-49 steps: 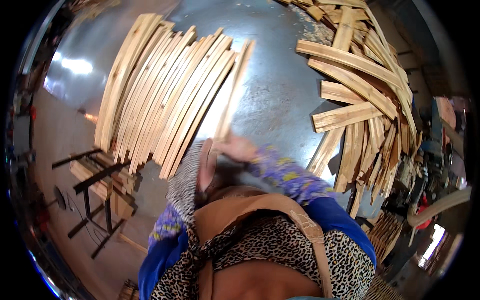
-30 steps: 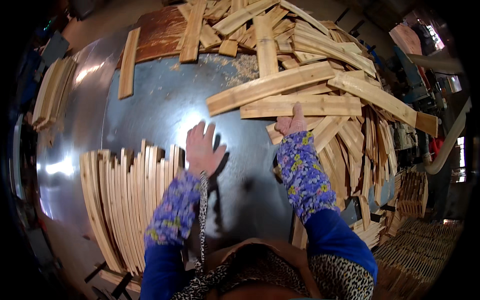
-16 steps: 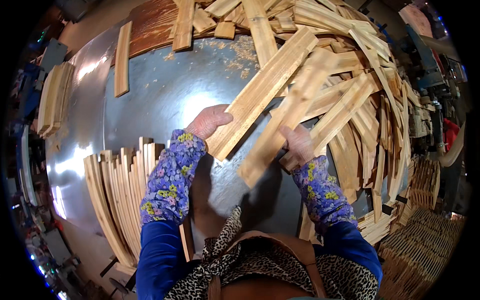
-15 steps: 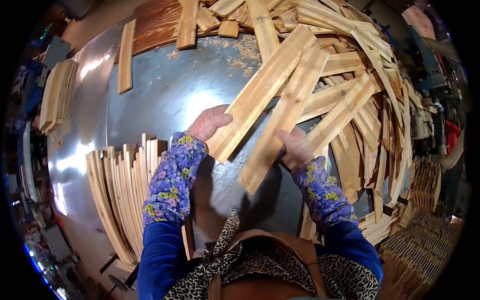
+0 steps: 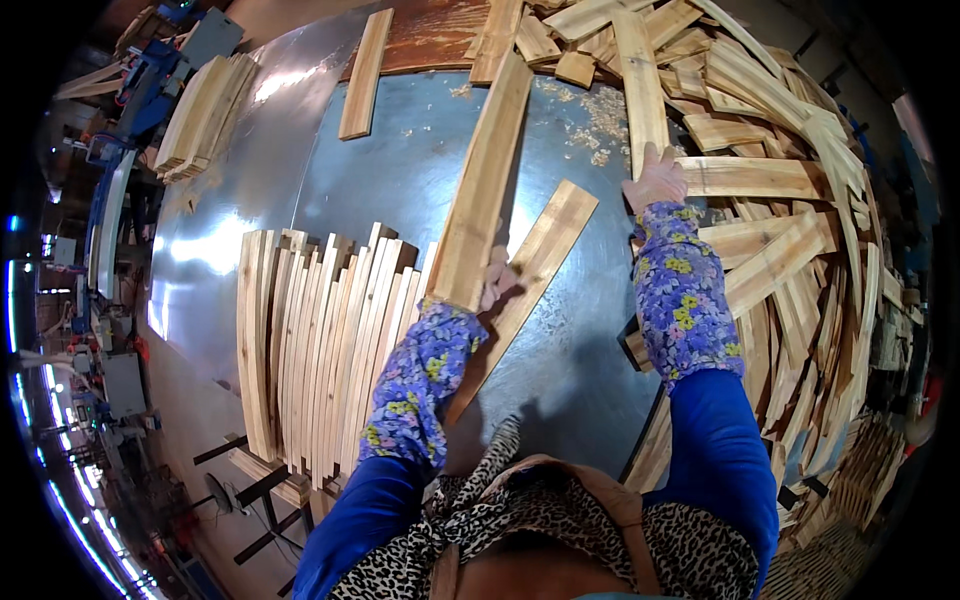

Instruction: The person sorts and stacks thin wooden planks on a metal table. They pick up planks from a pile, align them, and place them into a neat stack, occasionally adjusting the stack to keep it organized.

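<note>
The left hand is closed at the right edge of the held board, near that board's near end; its thumb is hidden. The right hand lies palm down, fingers partly spread, on the crosswise board, just beside the near end of an upright-pointing board; I cannot tell if it grips either. Between the 2 hands, the metal table is bare, and more free surface runs toward its left edge.

The held board points from the left hand to the table's far edge; whether its far end touches the boards there is unclear. The slanting board runs just right of and below the left hand, angled from the near edge toward the right side.

A row of strips fills the near-left corner, close beside the left forearm. A heaped pile covers the right edge and crowds the right forearm. Shavings lie toward the far edge, 1 loose board far left, and a stack at the far-left corner.
</note>
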`<state>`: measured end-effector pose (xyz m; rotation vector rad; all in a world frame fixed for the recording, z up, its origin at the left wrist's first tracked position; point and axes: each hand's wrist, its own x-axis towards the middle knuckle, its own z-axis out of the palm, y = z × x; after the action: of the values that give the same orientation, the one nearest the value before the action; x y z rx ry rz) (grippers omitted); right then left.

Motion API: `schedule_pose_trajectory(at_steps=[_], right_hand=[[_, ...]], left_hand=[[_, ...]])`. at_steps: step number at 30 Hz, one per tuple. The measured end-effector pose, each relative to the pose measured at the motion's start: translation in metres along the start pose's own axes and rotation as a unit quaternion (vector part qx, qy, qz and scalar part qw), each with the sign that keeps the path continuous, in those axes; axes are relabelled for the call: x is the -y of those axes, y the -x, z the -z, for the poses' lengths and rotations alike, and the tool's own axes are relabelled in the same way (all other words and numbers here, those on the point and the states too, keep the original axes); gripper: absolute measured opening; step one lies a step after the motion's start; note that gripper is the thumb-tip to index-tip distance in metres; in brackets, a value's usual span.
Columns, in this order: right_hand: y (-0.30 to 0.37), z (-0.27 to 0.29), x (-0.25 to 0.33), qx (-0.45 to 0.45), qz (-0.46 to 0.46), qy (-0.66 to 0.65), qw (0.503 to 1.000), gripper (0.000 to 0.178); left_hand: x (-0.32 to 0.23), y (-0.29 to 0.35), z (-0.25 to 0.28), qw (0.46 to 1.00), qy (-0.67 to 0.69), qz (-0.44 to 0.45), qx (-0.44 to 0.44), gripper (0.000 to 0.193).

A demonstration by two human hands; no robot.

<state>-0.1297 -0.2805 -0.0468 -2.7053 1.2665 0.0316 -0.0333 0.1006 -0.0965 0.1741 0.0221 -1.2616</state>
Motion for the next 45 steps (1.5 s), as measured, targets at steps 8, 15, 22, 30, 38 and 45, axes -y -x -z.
schedule_pose_trajectory(at_steps=[8,15,22,30,38,45], right_hand=[[0.063,0.011,-0.033,0.08,-0.013,-0.241,0.967,0.099],[0.179,0.04,-0.113,0.051,0.053,-0.264,0.962,0.104],[0.152,0.136,-0.155,-0.14,0.536,0.052,0.831,0.063],[0.074,0.034,-0.041,-0.168,0.624,0.082,0.759,0.05],[0.144,0.021,0.013,-0.038,0.23,-0.253,0.939,0.073],[0.267,-0.021,0.159,0.114,-0.077,-0.146,0.98,0.116]], left_hand=[[0.034,0.009,-0.009,0.998,0.029,-0.047,-0.043,0.104],[0.048,0.042,-0.04,0.982,-0.106,0.032,-0.15,0.094],[0.085,0.119,-0.087,0.911,-0.335,0.157,-0.181,0.088],[0.138,0.178,-0.024,0.805,-0.474,0.285,-0.215,0.054],[0.133,0.248,-0.102,0.852,-0.428,0.065,-0.295,0.08],[-0.033,0.404,-0.146,0.633,-0.639,-0.097,-0.426,0.088]])
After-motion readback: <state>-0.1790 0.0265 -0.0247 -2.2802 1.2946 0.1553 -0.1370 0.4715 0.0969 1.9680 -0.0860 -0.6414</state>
